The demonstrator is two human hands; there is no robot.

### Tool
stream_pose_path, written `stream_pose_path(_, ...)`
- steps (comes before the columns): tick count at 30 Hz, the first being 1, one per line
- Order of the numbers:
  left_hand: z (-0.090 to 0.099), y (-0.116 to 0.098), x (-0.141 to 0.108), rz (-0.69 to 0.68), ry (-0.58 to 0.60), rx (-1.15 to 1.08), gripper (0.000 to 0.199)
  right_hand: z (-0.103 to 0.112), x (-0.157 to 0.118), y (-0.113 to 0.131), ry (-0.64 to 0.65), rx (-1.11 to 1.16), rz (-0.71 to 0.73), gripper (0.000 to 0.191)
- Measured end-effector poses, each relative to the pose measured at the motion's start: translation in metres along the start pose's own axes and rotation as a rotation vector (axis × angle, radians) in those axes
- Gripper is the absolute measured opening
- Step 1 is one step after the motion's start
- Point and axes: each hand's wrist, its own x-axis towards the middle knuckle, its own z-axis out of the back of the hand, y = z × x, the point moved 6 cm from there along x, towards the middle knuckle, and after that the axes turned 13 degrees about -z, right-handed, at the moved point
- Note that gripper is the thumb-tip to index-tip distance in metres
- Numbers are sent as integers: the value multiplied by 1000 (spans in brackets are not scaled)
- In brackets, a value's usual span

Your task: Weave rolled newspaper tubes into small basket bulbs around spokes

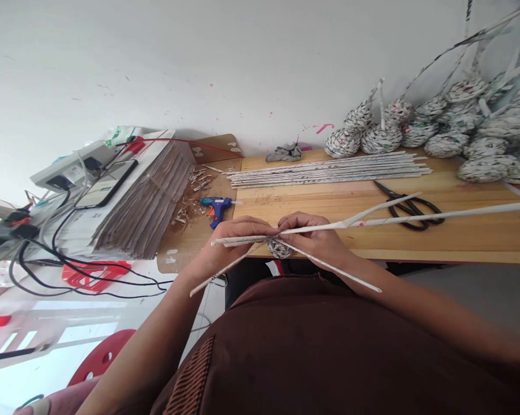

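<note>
Between my hands, at the table's front edge, is a small woven newspaper piece (279, 249) with rolled paper sticks spreading out from it. My left hand (242, 231) is closed around the left side of the weave, where short sticks poke out past the fingers. My right hand (314, 236) pinches the right side, by a long white paper stick (450, 214) that runs off to the right. A thinner paper stick (342, 270) slants down over my right wrist. Both sets of fingertips nearly meet, partly hiding the weave.
Behind my hands lies a row of loose paper sticks (329, 171). Black scissors (409, 206) rest at right, a blue glue gun (217, 208) at left. Several woven paper balls (381, 138) pile up against the wall. A tall paper stack (156, 196) with a phone (106, 183) and cables stands left.
</note>
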Motion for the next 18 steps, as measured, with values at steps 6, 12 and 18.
stream_pose_path(6,-3,4,0,3,-62,-107,17,-3,2,-1,41,81,-3,33)
stream_pose_path(12,-4,5,5,35,-101,-89,8,-4,-1,3,71,93,-7,32)
stream_pose_path(18,-8,23,-8,137,-297,-242,13,-8,-1,-4,108,109,38,22)
